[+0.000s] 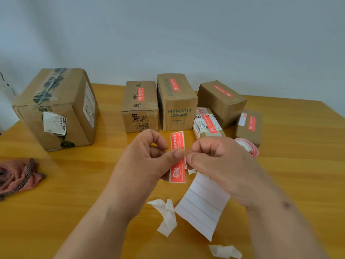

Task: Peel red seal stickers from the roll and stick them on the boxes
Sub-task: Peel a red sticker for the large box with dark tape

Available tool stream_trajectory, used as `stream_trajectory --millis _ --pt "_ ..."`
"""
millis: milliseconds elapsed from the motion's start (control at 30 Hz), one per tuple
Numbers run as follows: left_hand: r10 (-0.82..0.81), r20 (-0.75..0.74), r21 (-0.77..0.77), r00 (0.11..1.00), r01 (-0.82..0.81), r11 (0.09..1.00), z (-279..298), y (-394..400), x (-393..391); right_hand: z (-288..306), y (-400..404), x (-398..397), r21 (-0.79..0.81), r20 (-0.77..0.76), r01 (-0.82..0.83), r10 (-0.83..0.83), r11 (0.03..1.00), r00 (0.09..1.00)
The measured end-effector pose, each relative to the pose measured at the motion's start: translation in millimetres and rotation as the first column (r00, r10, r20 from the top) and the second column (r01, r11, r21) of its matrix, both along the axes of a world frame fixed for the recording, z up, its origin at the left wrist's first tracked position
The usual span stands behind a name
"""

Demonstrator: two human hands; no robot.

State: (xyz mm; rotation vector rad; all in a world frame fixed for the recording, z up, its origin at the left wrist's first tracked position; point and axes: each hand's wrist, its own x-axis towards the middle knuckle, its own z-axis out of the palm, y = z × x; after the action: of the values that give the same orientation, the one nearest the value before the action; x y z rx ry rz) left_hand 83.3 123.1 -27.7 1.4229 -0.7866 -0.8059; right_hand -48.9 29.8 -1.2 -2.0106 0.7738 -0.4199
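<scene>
Two hands meet at frame centre: left hand (149, 156) and right hand (214, 157) each pinch the red seal sticker (177, 157), held upright above the table (74, 184). Sticker roll (246, 146) lies at 3 o'clock; five stickered boxes (177, 101) at 12; large unstickered box (56, 109) at 10.

Sticker (177, 144): red strip with white print on white backing, upright, pinched at mid-length between both thumbs above the table.

Roll (247, 146): red-and-white, lying on the table at right, touching the smallest box, partly hidden by a hand.

Boxes: six brown cartons at the table's rear. Large box (56, 109), far left, carries no red seal. BAHA box (140, 105), HYNAUT box (177, 101), angled box (222, 101), labelled flat box (207, 124) and small box (249, 126) each carry one red seal on top.
</scene>
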Motion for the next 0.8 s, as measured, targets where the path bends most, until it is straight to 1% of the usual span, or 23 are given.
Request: stream_trajectory --millis 167,467,633,800 --pt "-0.03 0.009 -0.009 1.0 0.03 1.0 0.6 1.2 0.5 3.6 0.9 -0.3 0.018 0.008 0.014 -0.014 1.0 1.0" --pt "-0.067 0.023 -0.033 0.997 0.068 0.997 -1.6 1.0 -0.5 3.3 1.3 -0.7 -0.018 0.026 0.008 -0.007 1.0 1.0" --pt "-0.071 0.081 -0.03 0.994 0.074 0.997 -4.0 3.3 0.7 0.8 1.5 -0.8 -0.02 0.041 0.012 -0.011 1.0 0.999" --pt "-0.057 0.107 -0.027 0.993 0.06 0.998 -3.8 3.6 -1.0 -0.9 1.1 -1.2 0.0 0.05 0.031 -0.031 1.0 0.998"
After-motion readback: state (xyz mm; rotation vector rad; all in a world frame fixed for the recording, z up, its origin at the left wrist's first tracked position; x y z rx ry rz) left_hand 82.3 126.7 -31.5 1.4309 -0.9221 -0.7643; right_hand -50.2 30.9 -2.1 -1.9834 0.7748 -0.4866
